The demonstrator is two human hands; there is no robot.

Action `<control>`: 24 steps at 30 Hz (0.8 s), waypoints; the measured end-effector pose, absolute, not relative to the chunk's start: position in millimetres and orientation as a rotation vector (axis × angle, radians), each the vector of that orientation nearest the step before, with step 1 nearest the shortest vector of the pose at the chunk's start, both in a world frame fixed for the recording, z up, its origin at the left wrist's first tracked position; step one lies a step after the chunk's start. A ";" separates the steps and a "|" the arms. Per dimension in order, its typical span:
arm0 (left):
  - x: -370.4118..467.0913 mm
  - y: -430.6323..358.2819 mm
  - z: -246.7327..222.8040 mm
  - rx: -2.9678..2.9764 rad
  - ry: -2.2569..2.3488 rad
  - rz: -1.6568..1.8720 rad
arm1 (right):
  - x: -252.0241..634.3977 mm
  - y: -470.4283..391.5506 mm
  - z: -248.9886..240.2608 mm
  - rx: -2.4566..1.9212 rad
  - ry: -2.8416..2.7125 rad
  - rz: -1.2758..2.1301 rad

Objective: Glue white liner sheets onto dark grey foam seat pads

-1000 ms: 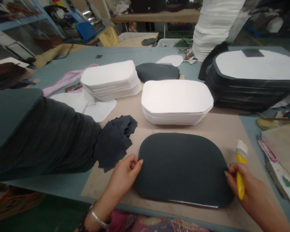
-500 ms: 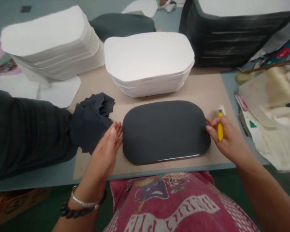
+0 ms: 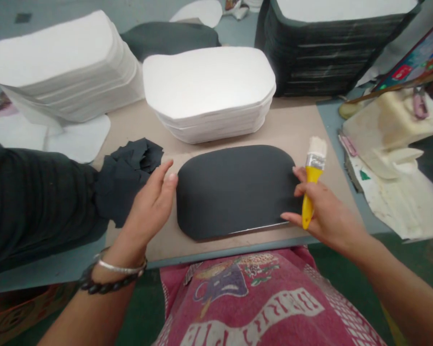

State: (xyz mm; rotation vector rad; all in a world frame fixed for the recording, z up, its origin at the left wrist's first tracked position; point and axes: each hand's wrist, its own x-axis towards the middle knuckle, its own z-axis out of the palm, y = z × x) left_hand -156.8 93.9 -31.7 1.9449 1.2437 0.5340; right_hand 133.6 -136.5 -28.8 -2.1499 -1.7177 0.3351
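A black oval panel (image 3: 236, 190) lies on the brown board in front of me, with a thin white line showing along its near edge. My left hand (image 3: 153, 202) is at the panel's left end, fingers apart and holding nothing. At the right end, my right hand (image 3: 319, 204) holds a brush (image 3: 313, 178) with a yellow handle and pale bristles between its fingers. Its thumb and fingertips rest at the panel's edge. Crumpled dark pieces (image 3: 126, 178) lie just beyond my left hand.
Behind the panel stands a stack of white sheets (image 3: 209, 86); another white stack (image 3: 57, 53) is at the back left. Black stacks stand at left (image 3: 39, 202) and back right (image 3: 321, 57). A stained cream container (image 3: 389, 115) sits at right beside glue-marked sheets (image 3: 407, 197).
The brush has turned so its broad side and bristles show. My right hand's fingers have spread along the panel's edge. My left hand's fingers have lifted and parted. The whole view has shifted slightly.
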 end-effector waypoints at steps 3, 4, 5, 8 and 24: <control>-110.6 119.1 -26.4 2.362 0.904 0.436 | 115.5 -132.9 -26.9 -2.040 -2.090 0.261; -91.3 125.6 -26.6 2.453 0.772 0.393 | 110.1 -129.8 -27.0 -2.022 -2.170 0.241; -72.0 130.5 -27.6 2.519 0.673 0.347 | 105.6 -126.2 -27.5 -2.012 -2.229 0.223; -25.4 136.5 -31.0 2.562 0.566 0.246 | 99.7 -116.8 -29.3 -2.011 -2.303 0.185; -11.4 134.1 -25.0 2.514 0.552 0.201 | 105.3 -116.6 -37.9 -1.941 -2.205 0.204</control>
